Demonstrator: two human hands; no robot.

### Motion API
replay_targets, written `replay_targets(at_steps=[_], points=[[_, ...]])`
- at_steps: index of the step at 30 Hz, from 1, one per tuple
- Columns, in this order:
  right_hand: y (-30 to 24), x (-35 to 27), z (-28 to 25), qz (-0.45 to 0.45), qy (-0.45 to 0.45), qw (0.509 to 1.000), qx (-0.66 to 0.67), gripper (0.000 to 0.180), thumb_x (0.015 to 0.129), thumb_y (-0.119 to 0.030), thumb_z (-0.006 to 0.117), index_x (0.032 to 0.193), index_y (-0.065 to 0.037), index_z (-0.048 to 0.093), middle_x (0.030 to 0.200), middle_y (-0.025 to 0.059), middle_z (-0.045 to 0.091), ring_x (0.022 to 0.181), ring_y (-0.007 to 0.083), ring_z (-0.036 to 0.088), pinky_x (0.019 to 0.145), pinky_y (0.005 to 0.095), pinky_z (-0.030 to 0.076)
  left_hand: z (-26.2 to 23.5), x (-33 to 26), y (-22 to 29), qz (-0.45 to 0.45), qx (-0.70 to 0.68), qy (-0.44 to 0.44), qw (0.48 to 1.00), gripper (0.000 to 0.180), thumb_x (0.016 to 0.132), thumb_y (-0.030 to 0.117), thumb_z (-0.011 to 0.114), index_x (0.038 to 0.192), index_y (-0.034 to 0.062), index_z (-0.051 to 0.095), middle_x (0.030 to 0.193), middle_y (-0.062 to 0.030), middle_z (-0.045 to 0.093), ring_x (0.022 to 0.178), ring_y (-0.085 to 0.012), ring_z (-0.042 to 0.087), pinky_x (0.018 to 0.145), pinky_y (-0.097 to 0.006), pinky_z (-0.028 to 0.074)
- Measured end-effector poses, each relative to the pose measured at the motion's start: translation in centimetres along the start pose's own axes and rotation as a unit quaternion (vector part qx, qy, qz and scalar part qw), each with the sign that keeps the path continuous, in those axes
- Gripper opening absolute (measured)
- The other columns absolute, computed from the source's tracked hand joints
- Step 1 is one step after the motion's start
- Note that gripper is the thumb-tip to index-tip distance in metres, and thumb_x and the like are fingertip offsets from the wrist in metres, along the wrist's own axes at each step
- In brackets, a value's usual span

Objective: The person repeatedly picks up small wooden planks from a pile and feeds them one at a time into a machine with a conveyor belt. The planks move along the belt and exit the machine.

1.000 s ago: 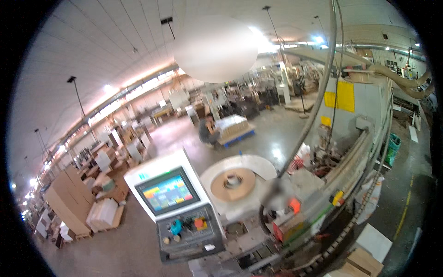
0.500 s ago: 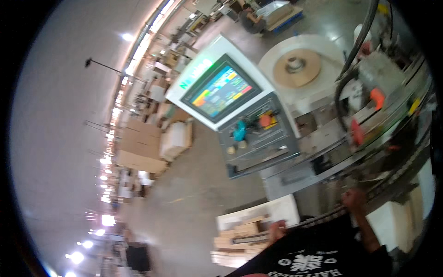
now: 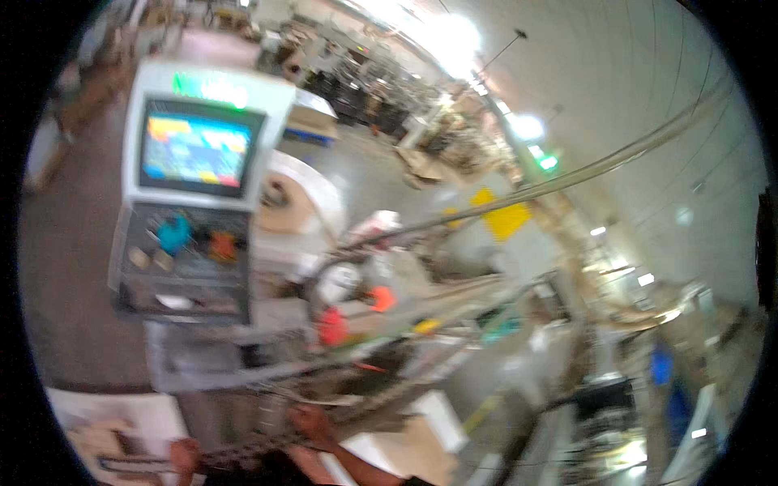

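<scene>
My left hand is at the bottom left, beside a dark toothed rail that runs along the near side of a machine. Next to it is an open white-sided box holding several pale wooden-looking pieces. Farther right, my right hand lies at the same rail, its forearm coming up from the lower edge. Motion blur smears the fingers of both hands, so whether either grips the rail cannot be told.
A control panel with a lit screen and knobs stands at the left. Behind it is a large pale reel. A thick dark hose arches across the machine. An open carton sits right of my right forearm.
The view has swung right and levelled, so the panel and both hands now appear farther left. Both hands remain near the rail. More of the hall's right side shows.
</scene>
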State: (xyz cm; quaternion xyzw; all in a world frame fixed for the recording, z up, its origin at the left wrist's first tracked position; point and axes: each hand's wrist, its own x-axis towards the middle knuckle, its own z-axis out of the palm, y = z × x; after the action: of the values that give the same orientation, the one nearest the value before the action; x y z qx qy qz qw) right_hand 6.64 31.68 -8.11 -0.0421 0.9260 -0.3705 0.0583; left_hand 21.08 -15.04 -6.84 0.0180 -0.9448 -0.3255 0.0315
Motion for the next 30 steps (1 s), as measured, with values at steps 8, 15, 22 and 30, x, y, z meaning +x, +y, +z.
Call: replay_targets(at_steps=[8, 15, 22, 30], points=[[-6.4, -3.0, 0.3, -0.013, 0.112, 0.99, -0.083, 0.034, 0.099, -0.04, 0.07, 0.086, -0.009, 0.078, 0.076, 0.0107, 0.073, 0.069, 0.0321, 0.07, 0.065, 0.0459, 0.054, -3.6, 0.1, 1.2, -0.044, 0.064, 0.076, 0.994, 0.024, 0.094, 0.027, 0.067, 0.08, 0.0085, 0.072, 0.076, -0.0116, 0.071, 0.077, -0.0357, 0.068, 0.077, -0.05, 0.051], [-5.4, -2.3, -0.5, 0.007, 0.129, 0.987, -0.09, 0.043, 0.096, -0.045, 0.07, 0.079, -0.006, 0.071, 0.069, 0.0133, 0.064, 0.062, 0.0339, 0.061, 0.064, 0.05, 0.052, -3.9, 2.4, 3.1, -0.063, 0.096, -0.021, 0.993, 0.021, 0.095, 0.021, 0.064, 0.081, 0.0071, 0.072, 0.08, -0.0135, 0.073, 0.077, -0.0359, 0.069, 0.079, -0.049, 0.052], [-5.4, -2.0, -0.3, 0.006, 0.158, 0.982, -0.1, 0.041, 0.099, -0.043, 0.069, 0.076, -0.009, 0.069, 0.064, 0.0103, 0.059, 0.056, 0.0271, 0.055, 0.057, 0.0481, 0.049, -3.1, 1.7, 2.8, -0.09, 0.117, -0.035, 0.988, 0.03, 0.103, 0.03, 0.059, 0.093, 0.0086, 0.077, 0.083, -0.0211, 0.074, 0.073, -0.0432, 0.069, 0.067, -0.056, 0.052], [-5.4, -3.9, -1.7, -0.088, 0.268, 0.959, 0.03, 0.029, 0.1, -0.036, 0.072, 0.088, -0.01, 0.073, 0.08, 0.0108, 0.068, 0.073, 0.0308, 0.064, 0.071, 0.0513, 0.052, -2.3, 1.0, 4.1, -0.054, 0.098, -0.013, 0.994, 0.035, 0.107, 0.031, 0.053, 0.096, 0.006, 0.076, 0.081, -0.0174, 0.074, 0.075, -0.039, 0.072, 0.066, -0.05, 0.054]])
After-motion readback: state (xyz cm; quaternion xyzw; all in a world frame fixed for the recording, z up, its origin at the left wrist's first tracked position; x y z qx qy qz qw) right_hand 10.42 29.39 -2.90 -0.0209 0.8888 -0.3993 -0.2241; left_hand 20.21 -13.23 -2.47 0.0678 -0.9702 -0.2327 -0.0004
